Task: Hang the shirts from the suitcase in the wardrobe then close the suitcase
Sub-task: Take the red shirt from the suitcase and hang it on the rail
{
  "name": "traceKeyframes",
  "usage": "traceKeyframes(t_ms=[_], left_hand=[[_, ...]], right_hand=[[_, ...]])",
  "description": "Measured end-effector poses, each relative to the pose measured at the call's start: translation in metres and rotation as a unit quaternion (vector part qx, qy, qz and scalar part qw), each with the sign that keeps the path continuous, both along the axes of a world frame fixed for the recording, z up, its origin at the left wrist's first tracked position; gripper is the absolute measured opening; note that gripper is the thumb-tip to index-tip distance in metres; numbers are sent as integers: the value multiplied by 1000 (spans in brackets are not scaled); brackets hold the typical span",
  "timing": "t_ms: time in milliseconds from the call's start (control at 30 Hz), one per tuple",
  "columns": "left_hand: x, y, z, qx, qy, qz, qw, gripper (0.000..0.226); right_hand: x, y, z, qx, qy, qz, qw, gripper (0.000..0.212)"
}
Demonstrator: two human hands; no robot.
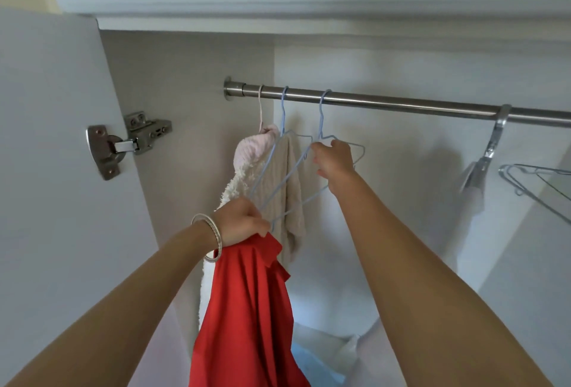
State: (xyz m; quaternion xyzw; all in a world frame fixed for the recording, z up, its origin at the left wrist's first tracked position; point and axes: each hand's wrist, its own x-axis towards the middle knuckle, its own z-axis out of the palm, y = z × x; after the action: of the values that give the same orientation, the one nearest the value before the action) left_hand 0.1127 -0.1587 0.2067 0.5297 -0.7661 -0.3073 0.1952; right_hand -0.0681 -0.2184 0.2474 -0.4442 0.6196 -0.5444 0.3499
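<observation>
Inside the open wardrobe a steel rail (401,105) runs from the left wall to the right. Two light blue wire hangers hook over it. My right hand (335,159) grips the right blue hanger (321,127) just below its hook. My left hand (244,219) grips a red shirt (247,309) that hangs down from it, and it also touches the lower corner of the left blue hanger (282,117). The suitcase is out of view.
A pink and cream fluffy garment (256,151) and a beige knit (292,188) hang at the rail's left end. A chrome hanger (537,179) and a white garment (472,192) hang at the right. The wardrobe door (55,170) stands open at left. White and blue items (324,355) lie on the floor.
</observation>
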Motion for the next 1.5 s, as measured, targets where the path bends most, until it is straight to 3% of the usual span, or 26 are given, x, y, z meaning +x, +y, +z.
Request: traceKeyframes(t_ms=[200,467,600,933,1267,1500], left_hand=[[-1,-26,-14,16,38,-16,999,25],[-4,-38,-28,40,30,-46,998,23],[-3,-35,-30,49,65,-57,995,22],[-17,-24,-5,16,41,-74,996,26],[-32,0,27,-69,-38,-44,996,22],[-21,29,32,-78,-58,-45,994,20]], right_hand=[[-1,-39,-8,29,-34,4,999,81],[-12,-64,-8,-17,-103,12,994,79],[-29,-53,4,-25,-111,14,993,65],[-72,18,7,-14,-37,-23,999,17],[-95,91,-7,-30,188,-24,981,35],[-89,147,28,-20,248,31,968,28]])
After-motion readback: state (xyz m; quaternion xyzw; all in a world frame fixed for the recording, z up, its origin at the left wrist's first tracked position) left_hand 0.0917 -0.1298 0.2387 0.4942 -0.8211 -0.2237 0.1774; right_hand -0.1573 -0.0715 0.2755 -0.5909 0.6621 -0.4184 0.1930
